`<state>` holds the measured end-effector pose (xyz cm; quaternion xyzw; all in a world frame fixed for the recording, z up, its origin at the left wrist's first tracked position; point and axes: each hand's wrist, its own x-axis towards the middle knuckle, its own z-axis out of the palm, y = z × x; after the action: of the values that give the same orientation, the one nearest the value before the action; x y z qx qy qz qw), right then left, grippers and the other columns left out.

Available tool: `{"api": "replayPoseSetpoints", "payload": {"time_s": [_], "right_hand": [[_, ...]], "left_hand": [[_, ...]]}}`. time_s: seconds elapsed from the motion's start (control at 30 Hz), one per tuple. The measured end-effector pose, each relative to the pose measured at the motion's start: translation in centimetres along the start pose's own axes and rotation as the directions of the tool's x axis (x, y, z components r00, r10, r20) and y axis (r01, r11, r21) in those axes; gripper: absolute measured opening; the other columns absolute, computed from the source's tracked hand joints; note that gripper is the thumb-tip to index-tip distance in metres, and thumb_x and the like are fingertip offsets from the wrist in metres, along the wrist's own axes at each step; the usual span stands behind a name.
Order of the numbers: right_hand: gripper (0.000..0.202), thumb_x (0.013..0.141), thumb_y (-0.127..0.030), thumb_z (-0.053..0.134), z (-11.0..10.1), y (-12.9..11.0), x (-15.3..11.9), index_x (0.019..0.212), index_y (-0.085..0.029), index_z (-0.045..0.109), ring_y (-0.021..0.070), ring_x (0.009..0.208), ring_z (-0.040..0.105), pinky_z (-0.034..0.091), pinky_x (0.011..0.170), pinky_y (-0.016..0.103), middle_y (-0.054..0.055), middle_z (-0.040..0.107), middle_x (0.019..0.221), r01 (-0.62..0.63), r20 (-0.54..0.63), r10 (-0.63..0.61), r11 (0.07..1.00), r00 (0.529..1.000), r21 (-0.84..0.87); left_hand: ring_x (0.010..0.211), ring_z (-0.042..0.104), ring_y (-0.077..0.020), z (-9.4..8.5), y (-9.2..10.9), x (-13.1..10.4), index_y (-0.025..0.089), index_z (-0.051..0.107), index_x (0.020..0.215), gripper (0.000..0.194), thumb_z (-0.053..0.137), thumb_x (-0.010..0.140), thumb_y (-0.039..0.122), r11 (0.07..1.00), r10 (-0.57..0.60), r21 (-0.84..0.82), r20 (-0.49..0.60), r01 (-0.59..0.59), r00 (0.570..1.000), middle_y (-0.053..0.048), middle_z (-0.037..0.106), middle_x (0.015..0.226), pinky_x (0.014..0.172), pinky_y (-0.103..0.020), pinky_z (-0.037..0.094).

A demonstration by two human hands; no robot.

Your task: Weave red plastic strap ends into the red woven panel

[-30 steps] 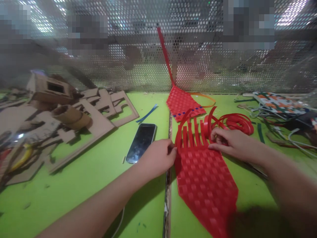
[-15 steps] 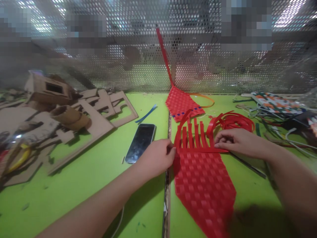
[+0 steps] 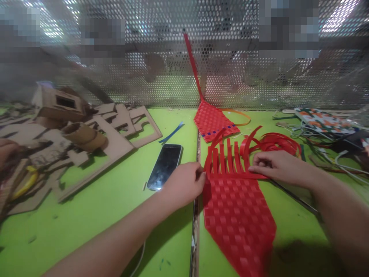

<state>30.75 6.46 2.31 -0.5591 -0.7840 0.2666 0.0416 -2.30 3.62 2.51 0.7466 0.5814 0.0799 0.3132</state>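
Note:
A red woven piece [image 3: 236, 215] of flat strips lies on the green table, narrowing toward me. Several loose strip ends [image 3: 230, 157] stand up along its far edge, and a crosswise red strip [image 3: 230, 176] runs beneath them. At the left end of that edge, my left hand [image 3: 188, 179] is closed, with thumb and finger pinching the strip at the corner. My right hand [image 3: 266, 165] pinches the right end of the crosswise strip, its other fingers curled. Behind the right hand lies a coil of red strip [image 3: 281, 142].
A phone [image 3: 165, 166] lies beside my left hand. Cardboard pieces [image 3: 115, 142] pile up at left, where another person's hand [image 3: 8, 152] shows. A finished-looking red woven piece [image 3: 216, 121] leans near the mesh screen [image 3: 138, 77]. Cables [image 3: 340, 159] tangle at right.
Both my hands keep nearly the same hold. A loose strip beside the right hand has sprung upward, and another person's hand has appeared at the left edge. The view shifts slightly.

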Motion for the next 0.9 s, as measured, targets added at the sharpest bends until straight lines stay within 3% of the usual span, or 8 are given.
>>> {"api": "replayPoseSetpoints", "payload": {"time_s": [0.2,0.43,0.53,0.67,0.9], "right_hand": [[0.049,0.095,-0.071,0.066,-0.2,-1.3,-0.6,0.082,-0.025,0.069,0.0184,0.063,0.055,0.037,0.059,0.032,0.000,0.065,0.069,0.035,-0.011,-0.035,0.999,0.999,-0.003],[0.047,0.106,-0.062,0.053,1.3,-3.5,-0.3,0.081,-0.024,0.065,0.0222,0.078,0.062,0.045,0.072,0.035,0.005,0.069,0.086,0.210,0.023,-0.209,0.974,0.978,-0.085],[0.039,0.108,-0.057,0.051,2.1,-4.4,0.0,0.090,-0.026,0.065,0.0239,0.081,0.064,0.046,0.073,0.035,0.005,0.071,0.088,0.172,0.017,-0.172,0.979,0.985,-0.109],[0.037,0.104,-0.055,0.055,2.7,-4.8,0.5,0.082,-0.026,0.056,0.0213,0.069,0.060,0.041,0.063,0.033,0.002,0.069,0.078,0.070,0.028,-0.068,0.993,0.997,-0.092],[0.039,0.102,-0.061,0.057,2.7,-4.5,0.5,0.083,-0.027,0.059,0.0211,0.066,0.059,0.040,0.061,0.033,0.001,0.067,0.075,-0.011,0.042,0.013,0.999,0.999,-0.050]], "left_hand": [[0.073,0.065,-0.0224,0.0,0.0,0.0,0.020,0.064,0.085,0.017,0.057,0.099,0.027,1.000,0.003,0.006,-0.003,-0.003,1.000,-0.007,0.072,0.084,0.060,-0.032,0.038],[0.073,0.066,-0.0223,0.1,-0.2,0.1,0.020,0.065,0.085,0.018,0.057,0.100,0.027,1.000,0.014,-0.002,-0.004,-0.014,1.000,-0.007,0.072,0.085,0.061,-0.032,0.040],[0.072,0.066,-0.0222,0.1,-0.2,0.1,0.020,0.066,0.086,0.017,0.057,0.100,0.028,1.000,0.012,-0.003,-0.006,-0.012,1.000,-0.006,0.072,0.085,0.061,-0.032,0.040],[0.074,0.066,-0.0227,0.1,-0.2,0.1,0.021,0.065,0.085,0.017,0.058,0.099,0.027,1.000,0.007,0.006,-0.008,-0.007,1.000,-0.007,0.073,0.086,0.061,-0.032,0.040],[0.071,0.064,-0.0218,0.0,-0.2,0.1,0.022,0.060,0.080,0.019,0.058,0.098,0.028,1.000,0.023,0.006,-0.005,-0.023,1.000,-0.006,0.071,0.082,0.060,-0.032,0.038]]}}
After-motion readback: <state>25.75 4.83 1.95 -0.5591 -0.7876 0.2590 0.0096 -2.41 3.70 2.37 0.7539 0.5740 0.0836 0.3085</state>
